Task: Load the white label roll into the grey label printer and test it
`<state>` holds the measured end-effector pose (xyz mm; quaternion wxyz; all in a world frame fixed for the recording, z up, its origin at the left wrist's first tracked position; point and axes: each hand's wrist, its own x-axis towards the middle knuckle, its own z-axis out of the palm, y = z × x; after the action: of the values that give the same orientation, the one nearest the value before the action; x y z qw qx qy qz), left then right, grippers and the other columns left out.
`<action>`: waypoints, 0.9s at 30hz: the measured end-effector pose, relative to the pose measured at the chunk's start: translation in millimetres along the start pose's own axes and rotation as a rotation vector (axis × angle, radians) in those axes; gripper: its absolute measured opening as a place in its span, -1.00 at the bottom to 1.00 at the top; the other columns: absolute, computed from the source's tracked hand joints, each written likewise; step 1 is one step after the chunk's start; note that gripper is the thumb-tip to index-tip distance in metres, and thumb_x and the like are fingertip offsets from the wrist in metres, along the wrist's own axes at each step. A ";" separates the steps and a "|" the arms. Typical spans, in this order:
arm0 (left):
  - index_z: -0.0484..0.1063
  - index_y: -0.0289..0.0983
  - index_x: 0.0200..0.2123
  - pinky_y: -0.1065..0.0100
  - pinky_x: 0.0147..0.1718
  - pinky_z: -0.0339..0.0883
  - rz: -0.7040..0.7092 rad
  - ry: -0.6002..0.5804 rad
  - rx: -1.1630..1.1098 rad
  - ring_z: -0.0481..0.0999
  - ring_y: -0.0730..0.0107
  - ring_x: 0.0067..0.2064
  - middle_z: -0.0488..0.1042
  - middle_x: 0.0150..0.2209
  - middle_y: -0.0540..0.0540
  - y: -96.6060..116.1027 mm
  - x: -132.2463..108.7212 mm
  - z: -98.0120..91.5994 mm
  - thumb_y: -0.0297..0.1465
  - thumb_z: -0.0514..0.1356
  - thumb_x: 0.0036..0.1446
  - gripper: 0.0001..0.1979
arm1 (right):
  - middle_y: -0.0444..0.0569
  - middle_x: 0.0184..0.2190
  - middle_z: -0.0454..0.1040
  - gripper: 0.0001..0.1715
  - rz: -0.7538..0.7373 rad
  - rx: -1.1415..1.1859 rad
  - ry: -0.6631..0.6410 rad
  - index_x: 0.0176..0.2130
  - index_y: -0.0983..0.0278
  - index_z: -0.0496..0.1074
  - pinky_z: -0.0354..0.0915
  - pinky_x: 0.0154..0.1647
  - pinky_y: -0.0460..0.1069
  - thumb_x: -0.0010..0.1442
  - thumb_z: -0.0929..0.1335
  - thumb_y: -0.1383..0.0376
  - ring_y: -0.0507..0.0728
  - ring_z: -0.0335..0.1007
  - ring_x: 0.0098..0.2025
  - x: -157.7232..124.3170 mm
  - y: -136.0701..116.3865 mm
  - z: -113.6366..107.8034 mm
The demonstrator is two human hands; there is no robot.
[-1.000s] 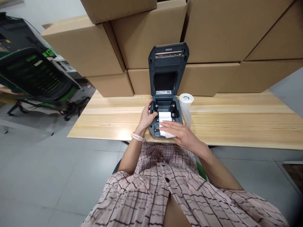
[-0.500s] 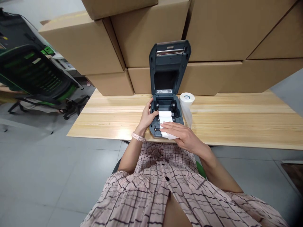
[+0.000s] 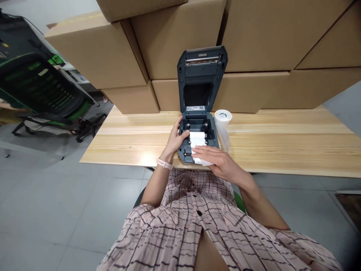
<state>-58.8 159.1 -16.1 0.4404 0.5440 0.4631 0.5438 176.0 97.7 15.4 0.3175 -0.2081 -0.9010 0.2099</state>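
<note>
A dark grey label printer point(image 3: 184, 159) stands with its lid point(image 3: 201, 77) raised. My left hand point(image 3: 175, 140) grips its left side, thumb over the inner edge. A white strip of label paper point(image 3: 197, 138) runs down the middle of the printer's body toward its front edge. The long fingers of my right hand point(image 3: 218, 160) are stretched together across the strip's lower part. The paper's loose end reaches out beneath them toward my thumb, which is mostly hidden. Two black roll holders point(image 3: 207, 125) show inside behind the strip.
Right of the printer stands a white paper roll point(image 3: 223, 116) with its tail hanging loose, on a wooden table point(image 3: 270, 146). Stacked cardboard boxes point(image 3: 254, 37) form a wall behind. An office chair point(image 3: 42, 86) is on the left, by a partly seen person.
Both hands keep almost the same places on the printer and paper. The whole view has shifted very slightly.
</note>
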 end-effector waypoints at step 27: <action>0.31 -0.11 0.38 -0.04 0.40 0.22 -0.063 0.024 0.039 0.39 -0.06 0.39 0.41 0.40 -0.22 10.6 -2.3 4.5 -0.16 0.47 0.07 -0.16 | 0.05 0.29 0.54 -0.26 0.002 -0.069 0.012 0.27 0.17 0.51 0.46 0.35 0.30 0.27 0.21 0.63 0.20 0.39 0.41 -3.8 -7.7 10.0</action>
<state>-53.9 155.0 -6.2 0.4408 0.5311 0.4959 0.5270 170.3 86.9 10.4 0.3154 -0.2211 -0.9056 0.1775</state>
